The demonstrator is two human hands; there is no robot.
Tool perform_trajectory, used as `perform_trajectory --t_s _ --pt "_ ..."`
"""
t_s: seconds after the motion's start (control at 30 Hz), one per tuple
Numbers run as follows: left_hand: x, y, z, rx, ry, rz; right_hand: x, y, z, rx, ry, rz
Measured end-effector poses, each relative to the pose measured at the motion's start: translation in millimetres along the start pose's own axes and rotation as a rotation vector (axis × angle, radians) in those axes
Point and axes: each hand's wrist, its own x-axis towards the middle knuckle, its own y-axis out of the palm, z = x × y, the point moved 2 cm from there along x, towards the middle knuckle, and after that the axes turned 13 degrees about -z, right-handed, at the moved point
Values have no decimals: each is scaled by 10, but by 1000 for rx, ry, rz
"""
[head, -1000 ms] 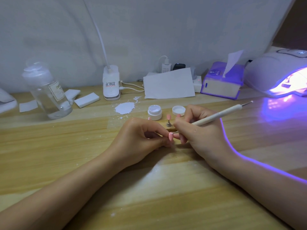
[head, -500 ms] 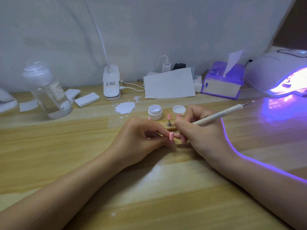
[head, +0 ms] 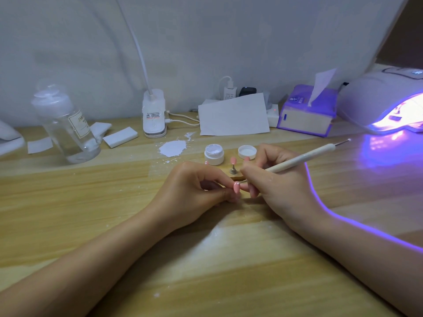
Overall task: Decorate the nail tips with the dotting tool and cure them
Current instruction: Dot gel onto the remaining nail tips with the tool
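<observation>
My left hand [head: 194,193] pinches a pink nail tip [head: 236,187] upright between thumb and forefinger at the table's middle. My right hand [head: 277,181] grips a white dotting tool [head: 304,157] like a pen; its lower point touches the top of that nail tip. Behind my fingers another pink nail tip [head: 233,160] stands on a small metal holder on a wooden base [head: 235,177]. An open white gel pot [head: 214,153] and its lid [head: 247,152] sit just beyond. The curing lamp [head: 384,99] glows violet at the far right.
A clear bottle [head: 66,124] stands at the left beside white pads [head: 120,137]. A clip lamp base [head: 154,114], a paper sheet [head: 233,117], chargers and a purple tissue box [head: 307,113] line the back. A white smear [head: 172,148] lies on the wood.
The dotting tool's point has come down onto the top of the held nail tip. Both hands stay where they were.
</observation>
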Motion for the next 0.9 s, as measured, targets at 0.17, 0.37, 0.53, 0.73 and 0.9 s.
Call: perform_trajectory --t_s 0.17,0.37,0.53,0.73,0.9 --pt "0 2 3 7 -3 7 -1 5 5 1 3 3" --pt "-2 0 -1 19 -8 2 -4 7 15 -14 -6 -3" --pt "-5 -3 -10 20 -13 1 14 -1 16 37 58 -58" --pt "-5 1 -10 -3 -33 -2 24 -14 14 -16 8 -49" --pt "-6 2 -15 -29 -38 8 5 -2 16 -36 1 -19"
